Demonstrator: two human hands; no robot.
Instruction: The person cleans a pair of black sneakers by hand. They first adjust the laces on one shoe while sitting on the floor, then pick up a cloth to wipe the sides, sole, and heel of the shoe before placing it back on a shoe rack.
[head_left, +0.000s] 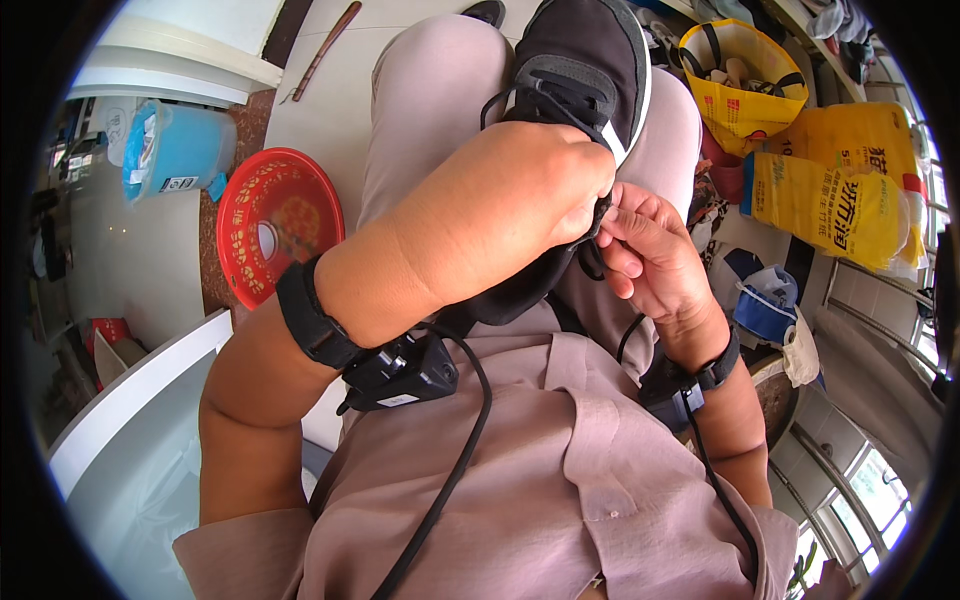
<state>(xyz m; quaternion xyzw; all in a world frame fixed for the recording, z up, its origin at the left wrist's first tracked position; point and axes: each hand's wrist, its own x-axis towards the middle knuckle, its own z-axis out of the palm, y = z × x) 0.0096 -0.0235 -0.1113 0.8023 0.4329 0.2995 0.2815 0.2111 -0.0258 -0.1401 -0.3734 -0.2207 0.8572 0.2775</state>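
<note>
A black sneaker (581, 41) with a white sole lies across my lap, toe pointing away from me. Its black shoelace (574, 112) runs loosely over the front. My left hand (559, 176) is closed around the black edge of the shoe opening, its forearm crossing over the shoe. Right beside it, my right hand (652, 247) pinches thumb and fingertips together at the same edge, seemingly on the lace. A dark lace loop hangs just under these fingertips. The exact spot between the fingers is partly hidden.
On the left are a red plastic basin (319, 184) and a blue bin (199, 154). A brown stick (326, 52) lies on the floor. Right of my knees sit a yellow bag (739, 112) and yellow packages (825, 202). Black cables (465, 450) run from wrist-mounted devices across my shirt.
</note>
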